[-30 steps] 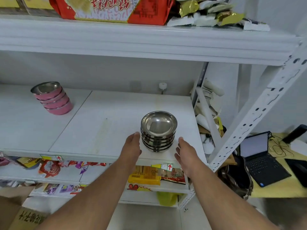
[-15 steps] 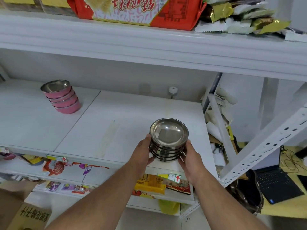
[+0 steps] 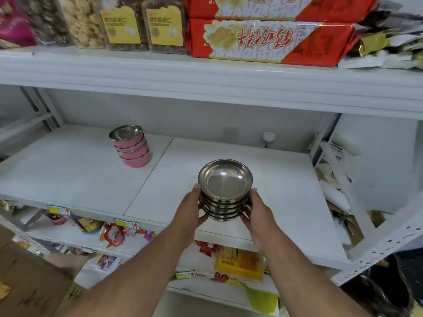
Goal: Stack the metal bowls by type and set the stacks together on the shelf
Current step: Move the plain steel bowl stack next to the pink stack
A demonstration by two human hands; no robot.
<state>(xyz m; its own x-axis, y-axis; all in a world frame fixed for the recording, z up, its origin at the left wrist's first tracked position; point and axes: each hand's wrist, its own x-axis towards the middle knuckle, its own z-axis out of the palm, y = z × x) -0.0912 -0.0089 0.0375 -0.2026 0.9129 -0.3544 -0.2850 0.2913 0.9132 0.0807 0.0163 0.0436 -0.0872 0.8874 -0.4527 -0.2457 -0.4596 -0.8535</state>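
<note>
Head view, and both my forearms reach up from the bottom edge toward the middle shelf (image 3: 91, 170). My left hand (image 3: 188, 211) cups the left side of the stack of plain steel bowls (image 3: 225, 191), fingers curled under the lowest rim, thumb up by the top bowl. My right hand (image 3: 257, 211) mirrors it on the right side, so I have the stack pressed between both palms, a firm two-handed grip. The stack sits over the front part of the white shelf, right of the seam between the two boards; whether its base touches the board or hangs just above it, I cannot tell. The top bowl faces up, shiny and empty. Further back and to the left, well apart, stands the stack of pink-sided bowls (image 3: 132, 147), resting on the left board near the seam, leaning a little. Above it all, on the upper shelf (image 3: 206, 83), lie red snack packets (image 3: 263, 40) and clear tubs with yellow labels (image 3: 142, 26).
</note>
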